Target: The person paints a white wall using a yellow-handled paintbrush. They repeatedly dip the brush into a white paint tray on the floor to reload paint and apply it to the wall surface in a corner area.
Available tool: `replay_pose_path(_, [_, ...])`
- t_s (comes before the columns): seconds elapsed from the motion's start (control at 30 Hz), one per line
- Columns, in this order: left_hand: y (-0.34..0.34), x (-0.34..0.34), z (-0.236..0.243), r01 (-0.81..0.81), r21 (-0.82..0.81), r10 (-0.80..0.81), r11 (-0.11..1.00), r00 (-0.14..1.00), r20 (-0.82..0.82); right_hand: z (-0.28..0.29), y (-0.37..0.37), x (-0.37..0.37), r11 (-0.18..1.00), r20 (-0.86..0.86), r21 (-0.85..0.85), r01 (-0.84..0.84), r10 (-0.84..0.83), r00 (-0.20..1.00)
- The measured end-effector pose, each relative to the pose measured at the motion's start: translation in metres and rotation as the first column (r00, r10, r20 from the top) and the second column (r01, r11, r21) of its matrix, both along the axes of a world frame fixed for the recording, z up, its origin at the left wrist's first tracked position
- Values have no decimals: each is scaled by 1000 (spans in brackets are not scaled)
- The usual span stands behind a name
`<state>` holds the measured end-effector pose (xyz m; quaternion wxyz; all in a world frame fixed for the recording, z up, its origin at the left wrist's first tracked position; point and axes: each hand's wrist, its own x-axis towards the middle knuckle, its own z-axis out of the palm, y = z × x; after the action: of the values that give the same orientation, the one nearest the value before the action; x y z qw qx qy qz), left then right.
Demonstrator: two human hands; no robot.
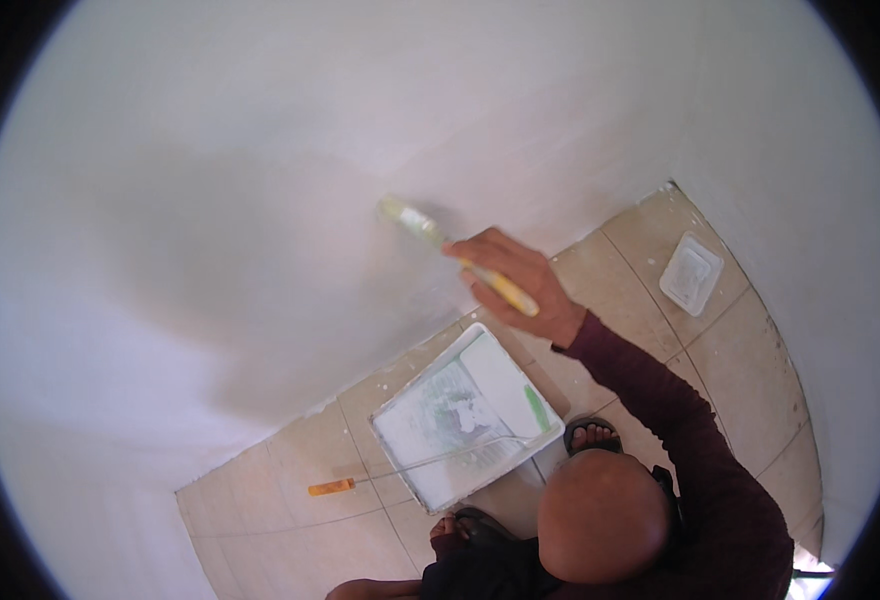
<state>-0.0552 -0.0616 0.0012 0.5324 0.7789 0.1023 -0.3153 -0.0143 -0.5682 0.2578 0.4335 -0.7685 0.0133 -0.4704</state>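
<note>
A painter's left hand stays out of sight, hidden beneath the body near the lower edge. The right hand (516,285) covers the middle of the brush (452,252) handle, and the bristle tip blurs against the white wall (260,200).

White paint tray (465,418) lying on beige floor tiles (290,490) at six o'clock, roller's orange handle (331,487) poking out at seven, smaller white tray or lid (691,272), perhaps, sitting at three, sandalled foot (592,434) standing beside the big tray.

Paintbrush (440,243) with yellow handle, pale paint-coated bristles, tilted, bristle tip pressed against the white wall (260,200)
</note>
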Motion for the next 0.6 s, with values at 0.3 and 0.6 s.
replay_pose_path(0.3, [-11,-1,11,-39,36,39,999,999,-12,-41,-121,-75,891,-34,380,248,-255,966])
replay_pose_path(0.6, [5,1,-9,-44,94,43,995,999,12,-61,-200,-116,810,1,382,446,-482,876])
